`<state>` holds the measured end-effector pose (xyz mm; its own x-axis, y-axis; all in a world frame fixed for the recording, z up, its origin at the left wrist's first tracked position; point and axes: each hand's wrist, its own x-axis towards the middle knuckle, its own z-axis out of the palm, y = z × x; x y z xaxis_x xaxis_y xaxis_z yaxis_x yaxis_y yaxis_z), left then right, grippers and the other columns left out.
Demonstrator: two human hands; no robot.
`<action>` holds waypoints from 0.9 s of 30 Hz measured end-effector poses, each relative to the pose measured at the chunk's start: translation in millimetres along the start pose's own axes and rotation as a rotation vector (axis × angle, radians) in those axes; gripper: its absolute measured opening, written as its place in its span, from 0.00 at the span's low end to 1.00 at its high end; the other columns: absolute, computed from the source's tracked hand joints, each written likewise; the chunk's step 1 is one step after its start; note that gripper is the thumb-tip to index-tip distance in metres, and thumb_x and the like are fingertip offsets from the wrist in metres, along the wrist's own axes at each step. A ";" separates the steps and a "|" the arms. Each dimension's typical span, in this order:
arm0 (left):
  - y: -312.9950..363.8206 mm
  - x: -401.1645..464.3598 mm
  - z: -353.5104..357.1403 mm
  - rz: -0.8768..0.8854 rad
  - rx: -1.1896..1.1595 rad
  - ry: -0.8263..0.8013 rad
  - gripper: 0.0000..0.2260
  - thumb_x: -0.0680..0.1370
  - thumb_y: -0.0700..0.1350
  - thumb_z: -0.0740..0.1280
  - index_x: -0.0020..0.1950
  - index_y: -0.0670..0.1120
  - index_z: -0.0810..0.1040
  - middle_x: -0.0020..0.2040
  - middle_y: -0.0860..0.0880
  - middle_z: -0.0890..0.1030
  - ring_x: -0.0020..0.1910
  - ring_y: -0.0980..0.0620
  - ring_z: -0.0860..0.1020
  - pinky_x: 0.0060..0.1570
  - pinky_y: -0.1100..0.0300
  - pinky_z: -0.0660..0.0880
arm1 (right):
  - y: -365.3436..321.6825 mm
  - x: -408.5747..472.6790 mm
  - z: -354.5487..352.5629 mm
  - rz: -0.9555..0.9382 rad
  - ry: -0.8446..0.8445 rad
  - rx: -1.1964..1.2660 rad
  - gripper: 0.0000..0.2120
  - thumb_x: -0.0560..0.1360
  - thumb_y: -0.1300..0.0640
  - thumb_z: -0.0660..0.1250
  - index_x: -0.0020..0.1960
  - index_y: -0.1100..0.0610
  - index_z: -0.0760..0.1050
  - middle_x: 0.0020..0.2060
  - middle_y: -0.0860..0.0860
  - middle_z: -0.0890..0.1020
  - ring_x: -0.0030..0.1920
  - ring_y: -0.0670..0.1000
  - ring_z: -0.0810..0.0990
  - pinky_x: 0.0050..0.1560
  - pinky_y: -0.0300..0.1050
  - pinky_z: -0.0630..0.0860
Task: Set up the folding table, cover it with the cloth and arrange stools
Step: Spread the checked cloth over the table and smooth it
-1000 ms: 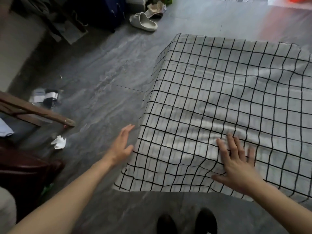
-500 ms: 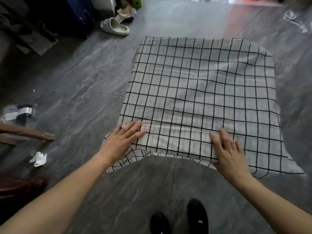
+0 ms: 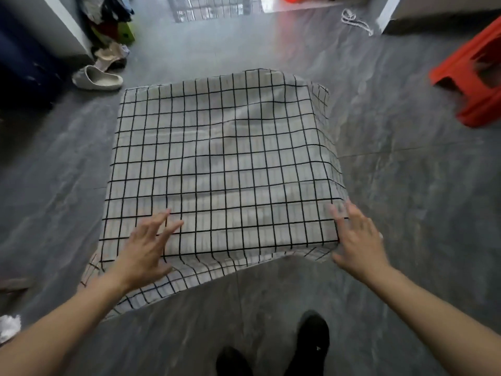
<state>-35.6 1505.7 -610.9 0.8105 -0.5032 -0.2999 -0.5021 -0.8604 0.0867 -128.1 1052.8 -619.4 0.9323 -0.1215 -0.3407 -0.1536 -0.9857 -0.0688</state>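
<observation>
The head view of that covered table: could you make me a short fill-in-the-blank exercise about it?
1. The cloth on the table has a pattern of black ____ lines.
2. The stool on the floor at the far right is ____ in colour.
3. The left hand lies with its fingers ____ on the cloth; the right hand is at the near right corner.

Missing words: grid; red; spread
</observation>
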 end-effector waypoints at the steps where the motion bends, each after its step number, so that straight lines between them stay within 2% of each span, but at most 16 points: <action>1: 24.4 15.3 -3.5 0.063 0.010 -0.006 0.49 0.61 0.54 0.79 0.76 0.53 0.58 0.77 0.43 0.54 0.73 0.42 0.55 0.68 0.44 0.57 | -16.9 6.1 0.1 -0.073 0.001 0.013 0.52 0.56 0.54 0.78 0.76 0.53 0.59 0.74 0.59 0.58 0.73 0.61 0.60 0.69 0.64 0.63; 3: 73.4 46.5 -6.5 0.143 -0.011 -0.067 0.49 0.65 0.57 0.76 0.78 0.57 0.50 0.79 0.46 0.45 0.76 0.46 0.46 0.72 0.46 0.49 | -46.6 16.0 3.2 -0.153 -0.042 0.027 0.54 0.58 0.50 0.79 0.77 0.51 0.54 0.76 0.58 0.55 0.76 0.61 0.55 0.73 0.66 0.56; 5: 121.5 76.3 -6.4 0.164 -0.053 -0.145 0.49 0.68 0.60 0.73 0.78 0.61 0.42 0.78 0.51 0.36 0.77 0.47 0.38 0.73 0.46 0.41 | -63.0 23.1 9.2 -0.150 -0.078 0.047 0.52 0.67 0.50 0.75 0.78 0.48 0.43 0.78 0.55 0.43 0.78 0.58 0.44 0.75 0.65 0.48; 8: 171.2 107.5 -1.1 0.116 -0.003 -0.246 0.51 0.70 0.62 0.71 0.75 0.64 0.32 0.75 0.55 0.28 0.74 0.46 0.30 0.72 0.40 0.39 | -53.3 27.0 10.3 -0.102 -0.084 0.020 0.50 0.74 0.56 0.69 0.78 0.47 0.34 0.78 0.52 0.36 0.78 0.55 0.38 0.75 0.63 0.46; 10: 182.0 116.4 1.0 0.074 0.047 -0.268 0.53 0.69 0.62 0.72 0.74 0.65 0.31 0.75 0.55 0.27 0.73 0.45 0.28 0.72 0.37 0.40 | -27.6 23.7 13.0 -0.084 -0.067 0.009 0.49 0.74 0.60 0.68 0.78 0.47 0.34 0.79 0.52 0.38 0.79 0.56 0.42 0.73 0.64 0.51; 12: 180.6 118.3 -0.9 0.058 0.067 -0.283 0.54 0.68 0.62 0.73 0.74 0.65 0.31 0.76 0.55 0.28 0.74 0.44 0.29 0.73 0.37 0.42 | 3.2 18.7 17.4 -0.013 -0.053 0.029 0.48 0.73 0.61 0.68 0.78 0.46 0.38 0.79 0.53 0.49 0.76 0.58 0.56 0.67 0.62 0.64; 14: 179.1 121.2 -6.0 0.066 0.081 -0.309 0.54 0.67 0.63 0.74 0.74 0.65 0.32 0.77 0.55 0.30 0.76 0.43 0.32 0.74 0.37 0.46 | 45.9 14.9 22.8 0.226 -0.080 0.140 0.37 0.76 0.61 0.63 0.78 0.50 0.47 0.76 0.54 0.59 0.68 0.58 0.68 0.60 0.57 0.71; 16: 179.1 126.0 -12.8 0.068 0.059 -0.334 0.52 0.65 0.68 0.72 0.75 0.66 0.36 0.78 0.55 0.35 0.77 0.43 0.36 0.74 0.38 0.50 | 90.0 13.7 22.1 0.467 -0.185 0.225 0.26 0.80 0.61 0.58 0.75 0.56 0.55 0.73 0.54 0.62 0.67 0.58 0.68 0.59 0.56 0.72; 17: 181.2 130.1 -18.5 0.069 0.035 -0.341 0.49 0.65 0.71 0.69 0.75 0.66 0.39 0.78 0.54 0.39 0.77 0.42 0.40 0.74 0.39 0.53 | 110.0 12.1 20.9 0.501 -0.232 0.224 0.25 0.80 0.59 0.59 0.74 0.56 0.56 0.73 0.55 0.61 0.68 0.59 0.67 0.60 0.57 0.71; 19: 187.3 142.1 -32.3 0.056 0.011 -0.322 0.42 0.67 0.75 0.61 0.76 0.64 0.46 0.77 0.51 0.51 0.75 0.42 0.52 0.70 0.42 0.63 | 136.5 9.7 15.7 0.455 -0.281 0.214 0.27 0.79 0.57 0.61 0.75 0.56 0.55 0.75 0.54 0.57 0.71 0.59 0.64 0.63 0.57 0.69; 21: 196.4 162.0 -46.1 0.017 0.013 -0.262 0.36 0.72 0.71 0.59 0.76 0.61 0.50 0.74 0.49 0.60 0.71 0.44 0.61 0.66 0.47 0.69 | 144.2 12.0 3.0 0.360 -0.273 0.240 0.29 0.78 0.56 0.61 0.76 0.55 0.54 0.77 0.54 0.54 0.73 0.58 0.61 0.64 0.56 0.69; 22: 202.7 172.7 -51.5 -0.007 0.028 -0.245 0.35 0.74 0.68 0.60 0.76 0.61 0.50 0.73 0.48 0.61 0.70 0.44 0.63 0.66 0.48 0.69 | 141.4 14.3 -6.0 0.304 -0.253 0.258 0.30 0.78 0.56 0.61 0.77 0.55 0.53 0.77 0.54 0.53 0.73 0.58 0.61 0.65 0.55 0.69; 24: 216.3 194.8 -57.4 -0.066 0.068 -0.222 0.36 0.74 0.66 0.64 0.76 0.60 0.50 0.75 0.46 0.57 0.72 0.42 0.61 0.69 0.47 0.66 | 127.2 22.4 -26.2 0.175 -0.208 0.292 0.31 0.79 0.55 0.60 0.78 0.55 0.52 0.78 0.53 0.52 0.74 0.57 0.60 0.66 0.53 0.68; 27: 234.8 222.3 -58.1 -0.238 -0.008 -0.226 0.45 0.69 0.67 0.70 0.77 0.61 0.47 0.78 0.46 0.47 0.77 0.40 0.51 0.72 0.39 0.59 | 94.8 42.5 -48.7 -0.052 -0.137 0.347 0.32 0.79 0.54 0.60 0.79 0.55 0.51 0.78 0.53 0.51 0.76 0.54 0.56 0.69 0.51 0.65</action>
<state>44.1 1187.1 -602.1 0.8171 -0.2578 -0.5157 -0.3033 -0.9529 -0.0043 -87.1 948.5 -594.8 0.8926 -0.0327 -0.4496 -0.2312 -0.8894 -0.3944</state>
